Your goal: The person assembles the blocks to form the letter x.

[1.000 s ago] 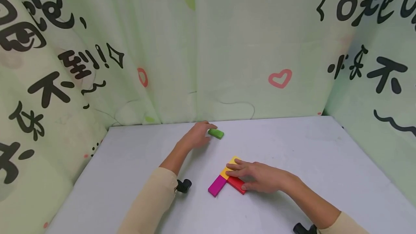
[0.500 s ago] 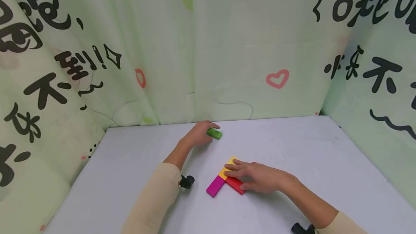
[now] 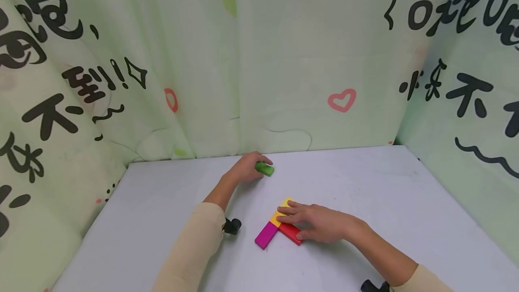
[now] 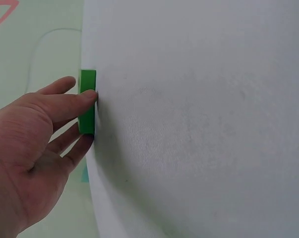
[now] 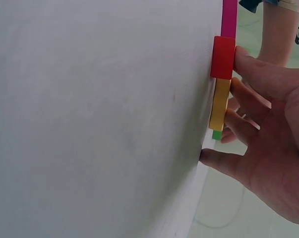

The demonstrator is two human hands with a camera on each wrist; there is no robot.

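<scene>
Near the far edge of the table, my left hand (image 3: 246,168) holds a small green block (image 3: 265,169). The left wrist view shows the thumb on one face of the green block (image 4: 89,79) and the fingers on the other sides. My right hand (image 3: 324,223) lies over joined blocks nearer the front, fingers spread. Its fingertips touch the yellow block (image 3: 275,219), partly covered by them, and the thumb rests at the end of the red block (image 3: 289,231). A magenta block (image 3: 266,236) extends the yellow one's line toward the front left; the red one branches off at their joint.
The white table (image 3: 365,179) carries the blocks. A pale green curtain (image 3: 284,57) with black lettering and a pink heart (image 3: 342,100) stands behind and along both sides. Black wrist cameras are strapped at the cuffs of both beige sleeves (image 3: 190,247).
My left thumb and fingers have closed further round the green block, which has hardly moved. The right hand stays on the joined blocks. The head view has shifted slightly.
</scene>
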